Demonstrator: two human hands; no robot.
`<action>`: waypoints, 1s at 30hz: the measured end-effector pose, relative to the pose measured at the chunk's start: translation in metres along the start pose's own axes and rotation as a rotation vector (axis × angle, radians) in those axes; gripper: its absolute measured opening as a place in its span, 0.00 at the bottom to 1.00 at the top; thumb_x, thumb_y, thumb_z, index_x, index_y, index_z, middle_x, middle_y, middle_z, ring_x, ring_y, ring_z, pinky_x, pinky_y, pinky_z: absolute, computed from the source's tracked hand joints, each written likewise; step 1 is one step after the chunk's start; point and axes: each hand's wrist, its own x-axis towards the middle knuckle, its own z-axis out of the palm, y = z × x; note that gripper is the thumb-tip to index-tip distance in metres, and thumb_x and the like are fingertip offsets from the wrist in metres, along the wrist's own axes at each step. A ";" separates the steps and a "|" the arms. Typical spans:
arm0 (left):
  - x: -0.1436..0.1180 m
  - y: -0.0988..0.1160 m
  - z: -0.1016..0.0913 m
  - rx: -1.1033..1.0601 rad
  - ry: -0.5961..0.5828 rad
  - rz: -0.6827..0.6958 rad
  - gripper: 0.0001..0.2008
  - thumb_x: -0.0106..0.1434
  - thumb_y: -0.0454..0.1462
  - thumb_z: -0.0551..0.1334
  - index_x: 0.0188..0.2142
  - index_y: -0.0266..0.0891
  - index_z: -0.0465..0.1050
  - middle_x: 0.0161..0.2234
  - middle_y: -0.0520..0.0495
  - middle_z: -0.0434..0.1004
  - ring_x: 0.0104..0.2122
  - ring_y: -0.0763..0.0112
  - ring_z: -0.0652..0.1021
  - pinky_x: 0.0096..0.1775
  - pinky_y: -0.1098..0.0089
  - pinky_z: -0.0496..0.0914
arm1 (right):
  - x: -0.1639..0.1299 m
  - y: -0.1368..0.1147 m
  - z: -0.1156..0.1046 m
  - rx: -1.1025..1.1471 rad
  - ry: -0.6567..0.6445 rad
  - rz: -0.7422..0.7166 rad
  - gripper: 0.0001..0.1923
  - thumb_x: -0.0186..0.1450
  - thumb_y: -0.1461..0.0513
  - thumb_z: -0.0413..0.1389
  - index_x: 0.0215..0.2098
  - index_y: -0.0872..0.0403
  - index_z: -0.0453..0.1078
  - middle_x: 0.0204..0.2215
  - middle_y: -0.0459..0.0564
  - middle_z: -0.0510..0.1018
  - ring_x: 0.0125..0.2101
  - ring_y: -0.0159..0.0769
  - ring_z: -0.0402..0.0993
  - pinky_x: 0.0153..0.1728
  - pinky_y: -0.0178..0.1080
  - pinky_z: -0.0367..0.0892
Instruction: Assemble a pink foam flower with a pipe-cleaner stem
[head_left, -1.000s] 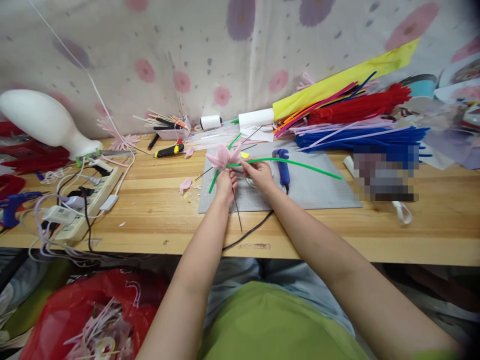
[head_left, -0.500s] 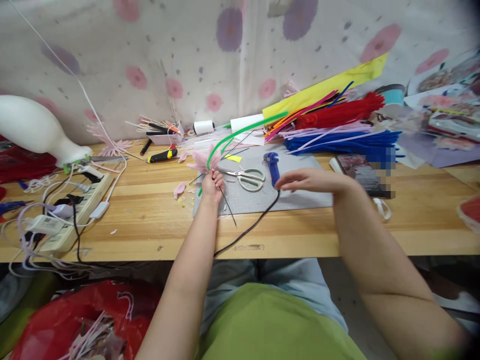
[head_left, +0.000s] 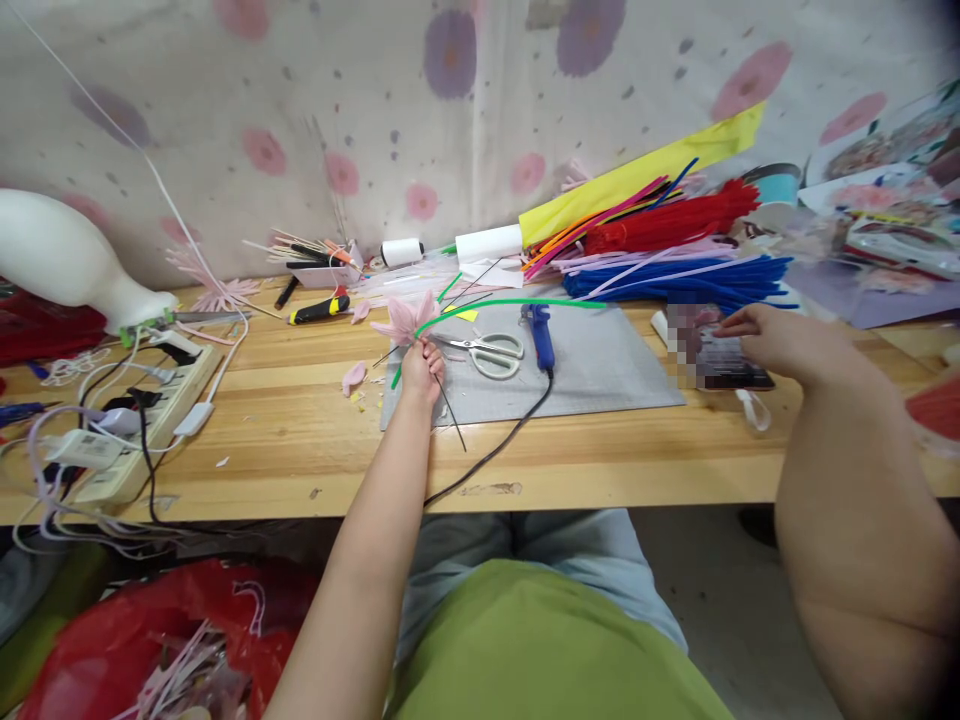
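Your left hand (head_left: 421,368) pinches the pink flower (head_left: 406,318) at the gray mat's (head_left: 600,370) far left corner, fingers pressed together around its stem. Your right hand (head_left: 780,343) rests on a blurred-out phone (head_left: 709,350) far right, fingers loosely extended.

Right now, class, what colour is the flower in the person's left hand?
Pale pink: the flower in the left hand, shown in the head view.

White-handled scissors (head_left: 487,352) lie on the grey cutting mat (head_left: 600,365), just beside a blue glue gun (head_left: 541,337) with a black cord. A white power strip (head_left: 142,420) sits at the wooden table's (head_left: 300,440) left end, near what looks like a white foam form (head_left: 67,262). Bundled red, blue and pink pipe cleaners (head_left: 667,250) lie along the back right.
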 end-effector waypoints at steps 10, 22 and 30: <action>0.004 0.001 0.003 0.124 0.073 0.103 0.13 0.67 0.31 0.45 0.26 0.37 0.56 0.16 0.61 0.48 0.11 0.86 0.53 0.14 0.83 0.45 | -0.057 -0.140 -0.045 0.429 0.123 -0.206 0.11 0.51 0.72 0.49 0.26 0.53 0.69 0.24 0.52 0.77 0.30 0.34 0.70 0.31 0.37 0.59; 0.005 0.021 0.023 0.427 0.035 0.210 0.12 0.66 0.33 0.50 0.24 0.37 0.57 0.13 0.61 0.49 0.10 0.85 0.52 0.14 0.81 0.45 | -0.112 -0.294 -0.007 0.403 0.019 -0.862 0.15 0.64 0.58 0.50 0.46 0.57 0.66 0.46 0.59 0.72 0.47 0.46 0.66 0.44 0.42 0.60; 0.001 -0.001 0.021 0.475 0.044 0.204 0.12 0.64 0.31 0.51 0.24 0.38 0.57 0.13 0.61 0.51 0.11 0.84 0.54 0.14 0.81 0.47 | -0.102 -0.308 0.012 0.452 -0.125 -0.676 0.13 0.64 0.56 0.50 0.44 0.53 0.67 0.39 0.53 0.78 0.38 0.42 0.72 0.36 0.38 0.60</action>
